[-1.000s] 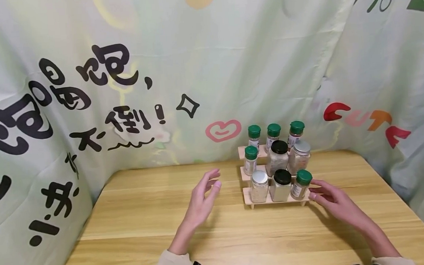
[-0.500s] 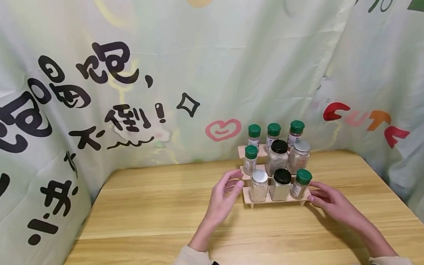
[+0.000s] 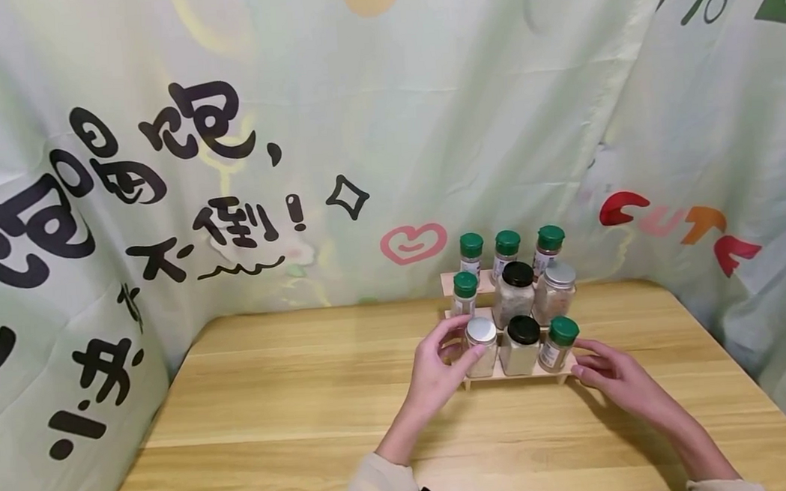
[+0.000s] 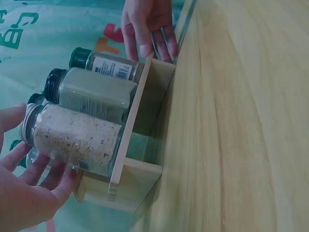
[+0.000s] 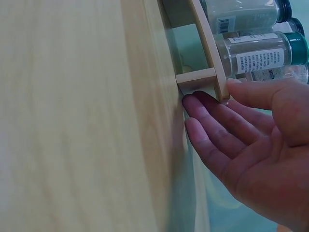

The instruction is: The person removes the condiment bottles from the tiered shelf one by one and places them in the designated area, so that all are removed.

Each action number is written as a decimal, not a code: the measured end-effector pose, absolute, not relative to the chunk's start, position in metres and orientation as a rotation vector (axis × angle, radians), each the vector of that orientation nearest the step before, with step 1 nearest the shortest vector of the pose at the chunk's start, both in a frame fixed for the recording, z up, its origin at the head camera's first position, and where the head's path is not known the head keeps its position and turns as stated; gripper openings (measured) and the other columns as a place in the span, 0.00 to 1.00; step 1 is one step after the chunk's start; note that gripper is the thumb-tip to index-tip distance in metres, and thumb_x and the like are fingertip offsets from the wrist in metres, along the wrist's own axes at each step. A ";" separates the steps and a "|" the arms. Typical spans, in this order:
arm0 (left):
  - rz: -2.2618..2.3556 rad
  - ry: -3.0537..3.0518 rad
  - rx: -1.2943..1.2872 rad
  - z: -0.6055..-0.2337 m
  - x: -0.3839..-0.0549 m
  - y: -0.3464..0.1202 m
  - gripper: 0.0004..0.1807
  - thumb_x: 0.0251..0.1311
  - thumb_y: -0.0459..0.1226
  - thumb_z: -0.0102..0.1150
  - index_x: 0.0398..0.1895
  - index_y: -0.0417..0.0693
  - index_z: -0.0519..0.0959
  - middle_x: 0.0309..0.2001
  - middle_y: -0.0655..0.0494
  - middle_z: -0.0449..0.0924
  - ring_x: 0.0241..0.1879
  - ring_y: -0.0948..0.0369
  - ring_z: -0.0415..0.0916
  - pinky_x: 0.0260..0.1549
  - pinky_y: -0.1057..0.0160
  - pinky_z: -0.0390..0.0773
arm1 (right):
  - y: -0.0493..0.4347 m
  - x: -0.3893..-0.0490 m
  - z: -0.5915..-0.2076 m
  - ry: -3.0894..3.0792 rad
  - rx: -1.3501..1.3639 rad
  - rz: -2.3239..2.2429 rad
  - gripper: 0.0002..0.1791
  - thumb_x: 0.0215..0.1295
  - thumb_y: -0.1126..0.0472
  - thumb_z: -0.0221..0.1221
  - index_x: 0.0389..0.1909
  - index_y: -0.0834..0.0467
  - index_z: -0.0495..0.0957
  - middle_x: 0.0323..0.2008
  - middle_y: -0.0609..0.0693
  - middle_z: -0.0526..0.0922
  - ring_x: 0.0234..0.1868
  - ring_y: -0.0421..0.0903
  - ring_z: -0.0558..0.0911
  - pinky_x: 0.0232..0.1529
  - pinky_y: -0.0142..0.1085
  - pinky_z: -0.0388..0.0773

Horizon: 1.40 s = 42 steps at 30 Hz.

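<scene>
A three-step wooden spice rack (image 3: 519, 374) holds several glass jars. My left hand (image 3: 440, 359) has its spread fingers and thumb around the silver-lidded jar (image 3: 482, 359) of speckled, pale contents at the front left. In the left wrist view, the left thumb (image 4: 10, 117) is beside that lid and the other fingers lie along the jar's side; firm contact is unclear. My right hand (image 3: 620, 373) holds the rack's front right end, its thumb (image 5: 251, 92) at the shelf end and fingers below. A green-capped bottle (image 3: 557, 345) stands next to it.
Beside the silver-lidded jar is a black-lidded jar (image 3: 521, 354). Behind, a larger black-lidded jar (image 3: 514, 302), another silver-lidded jar (image 3: 554, 298) and more green-capped bottles (image 3: 471, 252) fill the upper steps. The wooden table (image 3: 261, 404) meets a printed curtain (image 3: 305, 131).
My left hand has moved right across the table, from beside the rack to around the front left jar. My right hand stays at the rack's right end.
</scene>
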State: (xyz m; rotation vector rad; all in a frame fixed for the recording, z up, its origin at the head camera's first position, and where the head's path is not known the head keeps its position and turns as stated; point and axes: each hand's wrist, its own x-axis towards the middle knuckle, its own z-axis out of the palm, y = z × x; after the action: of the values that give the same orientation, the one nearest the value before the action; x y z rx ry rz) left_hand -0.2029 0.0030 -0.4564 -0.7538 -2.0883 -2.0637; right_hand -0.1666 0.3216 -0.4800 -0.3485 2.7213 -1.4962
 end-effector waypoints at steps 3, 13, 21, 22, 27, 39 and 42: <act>-2.079 -2.090 -0.712 -0.456 -0.205 0.005 0.25 0.62 0.32 0.72 0.62 0.41 0.78 0.56 0.50 0.80 0.55 0.53 0.79 0.56 0.49 0.82 | 0.321 -0.167 -0.480 2.715 -0.349 -1.502 0.29 0.75 0.67 0.58 0.69 0.77 0.62 0.55 0.76 0.79 0.46 0.26 0.80 0.43 0.28 0.83; -2.129 -2.090 -0.643 -0.455 -0.209 0.012 0.23 0.58 0.31 0.74 0.57 0.43 0.81 0.52 0.48 0.82 0.51 0.52 0.80 0.55 0.50 0.83 | 0.323 -0.169 -0.480 2.666 -0.298 -1.513 0.31 0.74 0.65 0.60 0.70 0.75 0.62 0.56 0.76 0.79 0.46 0.28 0.81 0.43 0.28 0.83; -2.144 -2.083 -0.624 -0.454 -0.210 0.013 0.22 0.57 0.31 0.75 0.55 0.43 0.83 0.53 0.49 0.83 0.52 0.54 0.81 0.55 0.55 0.83 | 0.325 -0.168 -0.479 2.635 -0.292 -1.550 0.31 0.75 0.66 0.59 0.70 0.76 0.61 0.56 0.77 0.78 0.46 0.28 0.81 0.43 0.28 0.83; -2.147 -2.081 -0.617 -0.454 -0.210 0.013 0.21 0.57 0.31 0.75 0.55 0.43 0.83 0.53 0.49 0.83 0.52 0.54 0.82 0.55 0.55 0.82 | 0.325 -0.169 -0.479 2.631 -0.293 -1.556 0.30 0.75 0.66 0.59 0.70 0.76 0.61 0.55 0.76 0.79 0.46 0.29 0.82 0.43 0.28 0.83; -2.150 -2.071 -0.601 -0.455 -0.210 0.009 0.21 0.56 0.30 0.76 0.54 0.42 0.83 0.53 0.48 0.84 0.53 0.53 0.82 0.56 0.56 0.82 | 0.323 -0.171 -0.479 2.608 -0.298 -1.579 0.31 0.74 0.67 0.59 0.70 0.76 0.60 0.56 0.76 0.79 0.46 0.29 0.82 0.43 0.29 0.84; -2.148 -2.058 -0.625 -0.455 -0.209 0.003 0.22 0.53 0.29 0.77 0.53 0.40 0.84 0.52 0.47 0.84 0.50 0.53 0.83 0.54 0.58 0.83 | 0.323 -0.171 -0.479 2.601 -0.264 -1.563 0.32 0.74 0.67 0.60 0.70 0.78 0.59 0.56 0.77 0.78 0.46 0.29 0.82 0.44 0.28 0.84; -2.167 -2.031 -0.623 -0.452 -0.209 0.000 0.22 0.53 0.28 0.77 0.53 0.38 0.84 0.51 0.46 0.85 0.49 0.54 0.83 0.54 0.57 0.83 | 0.324 -0.170 -0.479 2.596 -0.244 -1.564 0.32 0.74 0.66 0.60 0.70 0.78 0.59 0.56 0.76 0.78 0.45 0.28 0.82 0.44 0.28 0.84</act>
State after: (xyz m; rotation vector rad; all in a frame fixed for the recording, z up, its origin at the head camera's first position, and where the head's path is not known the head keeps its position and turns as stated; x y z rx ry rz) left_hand -0.2092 0.0000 -0.4523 -0.6229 -2.0306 -2.1672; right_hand -0.1701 0.3242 -0.4795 -0.2439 2.5962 -1.5643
